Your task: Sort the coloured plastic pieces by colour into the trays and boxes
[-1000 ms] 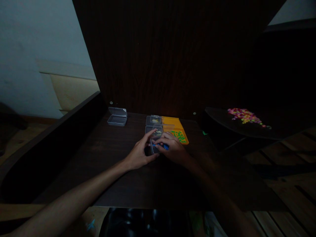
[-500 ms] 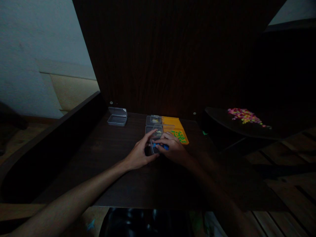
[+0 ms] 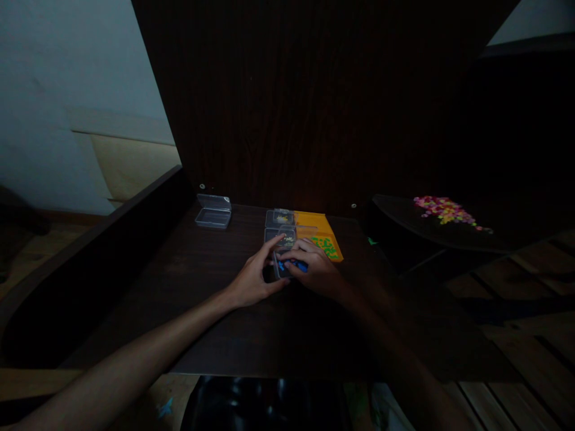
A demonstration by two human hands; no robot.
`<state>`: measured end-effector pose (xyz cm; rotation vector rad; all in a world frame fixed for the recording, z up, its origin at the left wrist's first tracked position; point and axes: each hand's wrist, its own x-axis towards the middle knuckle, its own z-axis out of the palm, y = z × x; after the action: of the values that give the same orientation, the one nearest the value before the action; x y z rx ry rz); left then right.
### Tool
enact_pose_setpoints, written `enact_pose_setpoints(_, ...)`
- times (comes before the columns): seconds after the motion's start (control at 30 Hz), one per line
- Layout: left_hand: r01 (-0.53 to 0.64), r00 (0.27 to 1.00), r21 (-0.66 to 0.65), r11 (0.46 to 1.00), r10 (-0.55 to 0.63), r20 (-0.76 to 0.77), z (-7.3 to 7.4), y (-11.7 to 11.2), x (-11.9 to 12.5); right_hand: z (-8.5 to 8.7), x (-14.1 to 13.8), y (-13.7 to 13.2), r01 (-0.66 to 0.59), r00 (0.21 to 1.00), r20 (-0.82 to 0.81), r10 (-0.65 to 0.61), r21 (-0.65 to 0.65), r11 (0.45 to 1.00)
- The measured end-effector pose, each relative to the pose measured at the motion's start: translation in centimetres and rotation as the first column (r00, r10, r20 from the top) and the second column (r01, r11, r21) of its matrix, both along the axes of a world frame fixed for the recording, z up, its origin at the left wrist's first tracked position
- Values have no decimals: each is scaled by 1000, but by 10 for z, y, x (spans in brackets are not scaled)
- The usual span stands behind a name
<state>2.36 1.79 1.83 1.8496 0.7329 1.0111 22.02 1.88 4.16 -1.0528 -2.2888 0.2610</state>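
My left hand [image 3: 255, 281] curves around the left side of a small clear plastic box [image 3: 279, 274], thumb at its near edge and fingers at its far edge. Small blue pieces [image 3: 296, 264] lie in this box. Over it, my right hand [image 3: 317, 269] has its fingertips drawn together among the blue pieces. What sits between those fingertips is too small to make out. Just beyond the hands are an open clear box [image 3: 269, 238] with pale pieces and another clear box [image 3: 271, 219] with yellowish pieces. An open orange box [image 3: 339, 256] with green pieces stands at their right.
An open clear box [image 3: 213, 221] stands at the back left of the dark wooden table [image 3: 202, 335]. On a dark ledge [image 3: 395, 218] to the right lies a heap of pink, red and yellow pieces [image 3: 447, 211]. A tall dark panel [image 3: 287, 108] rises behind.
My right fingertips have shifted slightly over the blue pieces, which lie a little differently. My left hand keeps its place around the box.
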Motion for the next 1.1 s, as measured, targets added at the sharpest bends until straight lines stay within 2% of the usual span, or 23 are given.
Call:
enact_pose_setpoints(0.5,12,1000,-4,1000,-12,-23,0,-1,0,5,0,-1,-52,998,19,54,-87,995)
enact_pose_setpoints(0.87,23,1000,-24,999,-23,-3,-3,0,0,-7,-6,1,5,998,55,-9,62,998)
enact_pose_setpoints(1.0,15,999,-20,1000,-15,29,-1,1,-1,-3,-5,-2,13,1000,0,-13,33,999)
enact_pose_setpoints(1.1,3,1000,-32,1000,-2,27,1,1,-1,4,-3,-4,21,1000,-12,-22,-37,999)
